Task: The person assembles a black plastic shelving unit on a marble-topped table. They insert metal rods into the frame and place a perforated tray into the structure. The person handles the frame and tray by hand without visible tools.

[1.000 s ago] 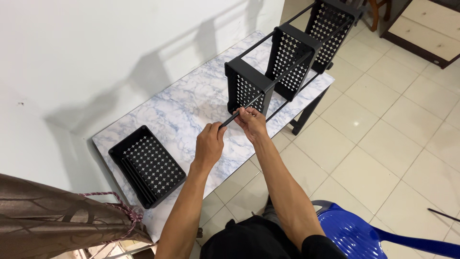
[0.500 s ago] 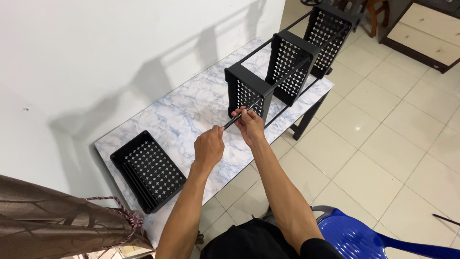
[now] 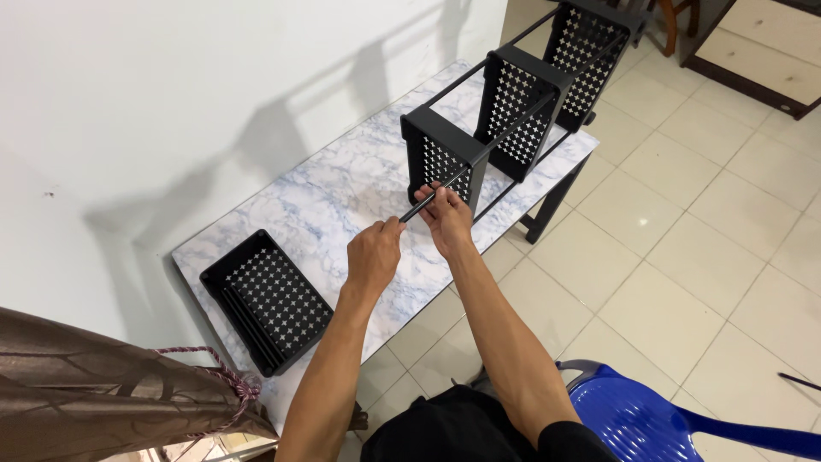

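Both hands grip one thin black metal rod (image 3: pixel 425 202) over the marble-patterned table (image 3: pixel 342 197): left hand (image 3: pixel 374 254) closed around its near end, right hand (image 3: pixel 445 216) pinching beside the nearest black perforated shelf panel (image 3: pixel 442 160). It looks light, stiff, best held near the ends.

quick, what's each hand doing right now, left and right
Left hand: closed on the end of the thin black rod.
Right hand: closed on the same rod, by the nearest black perforated tray.
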